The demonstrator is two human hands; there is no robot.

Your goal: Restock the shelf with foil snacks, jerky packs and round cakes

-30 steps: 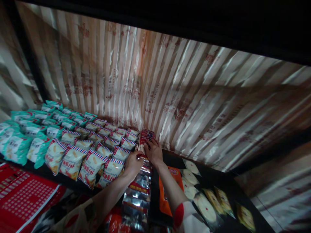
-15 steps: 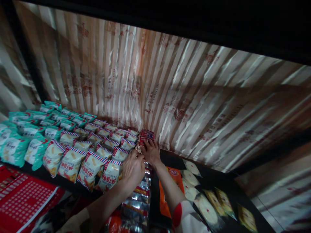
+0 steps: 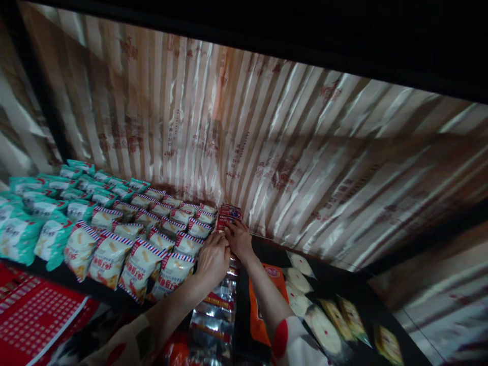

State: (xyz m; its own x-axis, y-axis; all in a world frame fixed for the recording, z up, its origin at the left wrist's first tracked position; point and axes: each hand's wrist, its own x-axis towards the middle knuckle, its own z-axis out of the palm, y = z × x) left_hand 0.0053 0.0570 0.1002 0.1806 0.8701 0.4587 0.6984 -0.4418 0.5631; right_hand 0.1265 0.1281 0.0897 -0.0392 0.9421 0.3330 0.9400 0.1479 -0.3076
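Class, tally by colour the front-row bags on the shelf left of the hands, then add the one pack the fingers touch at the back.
Teal bags, in view: 2
Striped white bags: 4
Red pack at the back: 1
Total: 7

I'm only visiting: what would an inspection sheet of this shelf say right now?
Surface: dark shelf, packets laid in rows.
Job's things: red packet at the far end of a row of silver packets.
Clutter: striped bags, teal bags, orange packet, round-cake packets.
Grip: left hand and right hand meet at the red packet's lower edge; whether either grip is closed is hidden.
Cables: nothing seen.
Surroundings: shiny striped back wall; red printed sheet lower left.
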